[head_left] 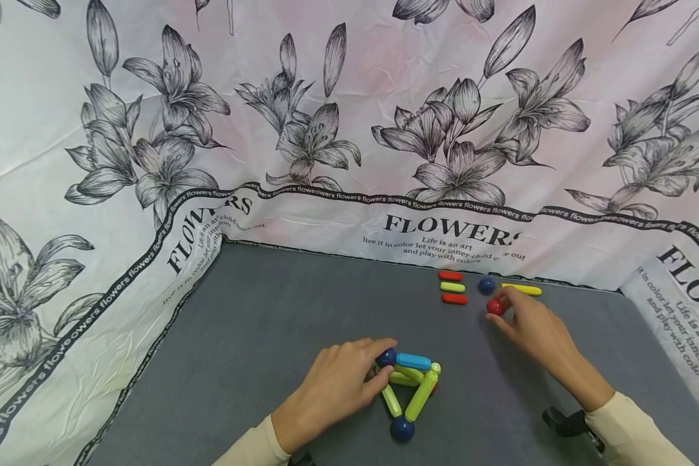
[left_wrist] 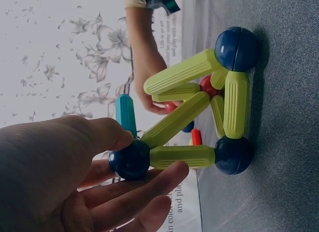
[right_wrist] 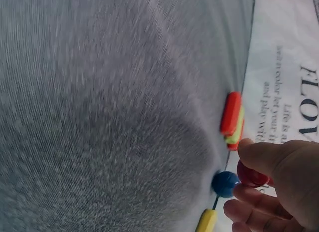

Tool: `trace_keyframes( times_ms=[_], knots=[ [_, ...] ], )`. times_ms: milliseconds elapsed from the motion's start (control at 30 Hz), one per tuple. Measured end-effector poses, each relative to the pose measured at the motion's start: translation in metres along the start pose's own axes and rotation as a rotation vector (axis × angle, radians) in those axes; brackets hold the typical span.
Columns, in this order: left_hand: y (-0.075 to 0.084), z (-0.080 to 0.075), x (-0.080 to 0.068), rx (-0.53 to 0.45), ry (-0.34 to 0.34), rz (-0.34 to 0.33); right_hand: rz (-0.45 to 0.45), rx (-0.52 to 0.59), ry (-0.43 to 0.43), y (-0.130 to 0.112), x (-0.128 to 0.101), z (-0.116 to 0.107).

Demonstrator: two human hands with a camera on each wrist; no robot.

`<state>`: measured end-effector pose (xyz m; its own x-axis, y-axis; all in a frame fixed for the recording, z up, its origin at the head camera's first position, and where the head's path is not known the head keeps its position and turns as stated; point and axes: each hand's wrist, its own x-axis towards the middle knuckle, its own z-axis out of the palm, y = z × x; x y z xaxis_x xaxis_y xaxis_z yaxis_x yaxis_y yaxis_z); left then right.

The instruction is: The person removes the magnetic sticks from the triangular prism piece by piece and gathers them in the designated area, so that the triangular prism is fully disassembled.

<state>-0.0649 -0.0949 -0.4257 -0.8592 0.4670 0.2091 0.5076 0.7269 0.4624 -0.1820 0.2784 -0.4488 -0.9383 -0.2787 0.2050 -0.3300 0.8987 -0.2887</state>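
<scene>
In the head view, my left hand [head_left: 338, 385] grips a dark blue ball [head_left: 386, 357] at an upper corner of a built frame. Thumb and fingers lie around that ball [left_wrist: 129, 159] in the left wrist view. Lime-green sticks [head_left: 422, 396] join it to other balls, among them a dark blue ball [head_left: 402, 429] at the near corner and a red ball [left_wrist: 211, 86]. A light blue stick [head_left: 413, 361] juts from the gripped ball. Farther right, my right hand [head_left: 536, 330] pinches a loose red ball [head_left: 494, 307] between thumb and fingers.
Near the grey table's back edge lie two red sticks [head_left: 454, 299] with a lime-green stick [head_left: 452, 287] between them. A loose dark blue ball [head_left: 486, 286] and a yellow stick [head_left: 521, 289] are close beyond my right hand. Flower-printed cloth [head_left: 326, 220] rises behind the table.
</scene>
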Motion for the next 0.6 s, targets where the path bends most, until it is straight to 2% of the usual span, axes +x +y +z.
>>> trace_keyframes(
  times_ms=[267,600],
  knots=[
    [-0.001,0.0,0.0,-0.013,-0.012,0.003,-0.002,-0.061,-0.022,0.017,0.012,0.011],
    [-0.003,0.0,0.001,-0.008,-0.01,0.002,0.025,-0.018,-0.049,0.022,0.024,0.017]
  ],
)
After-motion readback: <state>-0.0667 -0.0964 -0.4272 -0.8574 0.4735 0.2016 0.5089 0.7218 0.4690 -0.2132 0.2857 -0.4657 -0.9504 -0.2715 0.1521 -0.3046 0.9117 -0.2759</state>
